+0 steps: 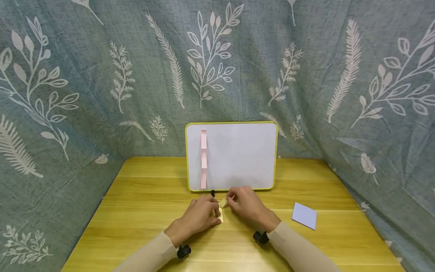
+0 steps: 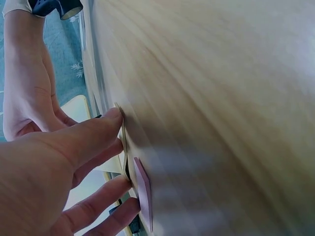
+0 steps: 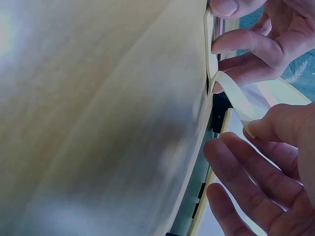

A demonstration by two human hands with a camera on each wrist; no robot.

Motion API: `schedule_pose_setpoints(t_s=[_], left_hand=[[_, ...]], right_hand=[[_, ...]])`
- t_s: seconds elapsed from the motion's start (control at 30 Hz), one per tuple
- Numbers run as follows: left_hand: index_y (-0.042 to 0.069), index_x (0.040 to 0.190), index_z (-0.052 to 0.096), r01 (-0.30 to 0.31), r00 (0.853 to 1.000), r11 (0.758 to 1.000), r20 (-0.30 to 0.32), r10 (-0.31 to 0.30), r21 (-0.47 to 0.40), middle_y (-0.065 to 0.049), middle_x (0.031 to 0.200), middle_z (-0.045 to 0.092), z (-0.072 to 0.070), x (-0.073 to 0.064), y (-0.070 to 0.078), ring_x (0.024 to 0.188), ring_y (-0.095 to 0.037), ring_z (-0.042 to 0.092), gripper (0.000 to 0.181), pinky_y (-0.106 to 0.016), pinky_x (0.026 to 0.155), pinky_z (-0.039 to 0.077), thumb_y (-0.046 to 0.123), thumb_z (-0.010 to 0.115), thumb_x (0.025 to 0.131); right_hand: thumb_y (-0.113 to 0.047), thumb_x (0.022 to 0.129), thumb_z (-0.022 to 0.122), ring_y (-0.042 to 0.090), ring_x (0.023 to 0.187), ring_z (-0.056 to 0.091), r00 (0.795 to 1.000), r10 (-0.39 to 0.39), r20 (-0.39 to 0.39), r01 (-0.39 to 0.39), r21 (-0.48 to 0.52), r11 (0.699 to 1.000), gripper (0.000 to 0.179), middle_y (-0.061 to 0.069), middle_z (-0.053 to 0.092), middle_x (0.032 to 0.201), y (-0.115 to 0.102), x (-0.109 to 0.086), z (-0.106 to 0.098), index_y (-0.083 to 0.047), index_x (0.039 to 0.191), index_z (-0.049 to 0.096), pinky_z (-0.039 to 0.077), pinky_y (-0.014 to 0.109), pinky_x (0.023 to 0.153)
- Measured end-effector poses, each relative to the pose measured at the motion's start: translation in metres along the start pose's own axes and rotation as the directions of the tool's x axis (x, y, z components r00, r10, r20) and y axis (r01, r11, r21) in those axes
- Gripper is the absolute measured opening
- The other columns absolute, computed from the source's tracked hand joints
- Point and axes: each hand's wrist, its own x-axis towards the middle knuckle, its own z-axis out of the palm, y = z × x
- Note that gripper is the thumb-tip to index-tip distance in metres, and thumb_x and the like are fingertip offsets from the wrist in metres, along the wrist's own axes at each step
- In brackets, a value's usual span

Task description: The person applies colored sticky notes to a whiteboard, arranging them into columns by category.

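My left hand [image 1: 200, 215] grips a narrow yellow sticky-note pad [image 1: 221, 218] low over the wooden table, thumb and fingers at its edges. Thumb and finger of my right hand [image 1: 250, 207] pinch the free end of a yellow sticky note [image 3: 238, 101]. That note curls up from the pad, its other end still against it. The right hand's other fingers are spread loosely in the right wrist view. In the left wrist view, a pink sticky-note pad [image 2: 143, 191] lies just beyond the yellow one, near the left fingertips; the head view hides it behind the hand.
Behind the hands stands a whiteboard [image 1: 241, 155] with a yellow frame. Three pink sticky notes [image 1: 204, 158] form a vertical column on its left side. A light purple sticky-note pad [image 1: 304, 215] lies on the table [image 1: 142, 211] to the right. Patterned cloth [image 1: 234, 102] hangs around the table.
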Motion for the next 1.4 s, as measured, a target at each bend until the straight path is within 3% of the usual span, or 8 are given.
schedule_pose_setpoints(t_s=[0.57,0.83,1.2,1.4], left_hand=[[0.026,0.093,0.09,0.03,0.999,0.999,0.019,-0.03,-0.022,-0.008,0.144,0.078,-0.001,0.002,0.001,0.133,-0.033,0.072,0.011,-0.062,0.102,0.06,0.03,0.1,0.096],[0.025,0.093,0.091,0.024,1.0,0.999,0.013,-0.024,-0.026,-0.008,0.142,0.077,-0.002,0.001,0.001,0.133,-0.031,0.071,0.01,-0.059,0.1,0.059,0.029,0.1,0.096],[0.025,0.087,0.088,0.02,1.0,0.999,-0.005,-0.02,-0.026,-0.007,0.142,0.078,-0.001,0.002,0.003,0.13,-0.031,0.072,0.016,-0.053,0.095,0.057,0.028,0.102,0.093],[0.026,0.084,0.086,0.035,0.999,0.999,-0.002,-0.035,-0.033,-0.008,0.141,0.078,0.001,0.002,0.004,0.129,-0.033,0.072,0.019,-0.055,0.098,0.058,0.027,0.102,0.093]], right_hand=[[-0.007,0.105,0.081,0.013,0.086,0.082,0.997,0.066,-0.046,-0.067,-0.025,0.997,0.01,0.002,0.088,0.096,-0.001,0.016,-0.007,-0.012,0.1,0.088,0.068,0.029,0.078],[-0.008,0.107,0.08,0.011,0.082,0.081,0.991,0.108,-0.084,-0.109,-0.005,0.994,0.01,0.002,0.088,0.096,-0.002,0.021,-0.013,-0.013,0.1,0.086,0.069,0.033,0.077],[-0.005,0.103,0.083,0.014,0.084,0.085,0.991,0.092,-0.102,-0.083,0.088,0.993,0.009,0.001,0.089,0.095,-0.006,0.015,-0.018,-0.013,0.099,0.086,0.07,0.029,0.078],[-0.006,0.103,0.085,0.017,0.082,0.086,0.981,0.055,-0.188,-0.03,0.136,0.99,0.008,0.002,0.088,0.096,-0.011,0.014,-0.02,-0.014,0.1,0.085,0.071,0.032,0.077]])
